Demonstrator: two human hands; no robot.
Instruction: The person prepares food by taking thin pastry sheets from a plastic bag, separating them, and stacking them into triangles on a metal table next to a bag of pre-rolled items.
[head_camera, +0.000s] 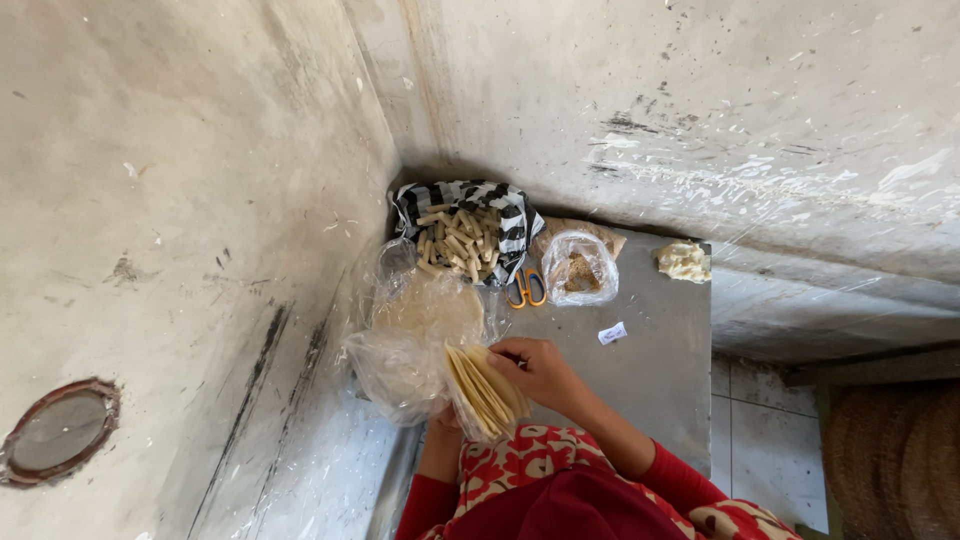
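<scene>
The right hand pinches a stack of thin pale sheets half inside a clear bag. The left hand is hidden under them; I cannot tell its grip. Further back on the metal table sit orange scissors and a striped bag of dough sticks.

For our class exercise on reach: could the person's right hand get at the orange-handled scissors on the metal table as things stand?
Probably yes. The right hand is holding a stack of thin pale sheets, but the scissors lie just beyond it on the metal table, with bare tabletop between them. The hand would likely have to free itself first.
</scene>
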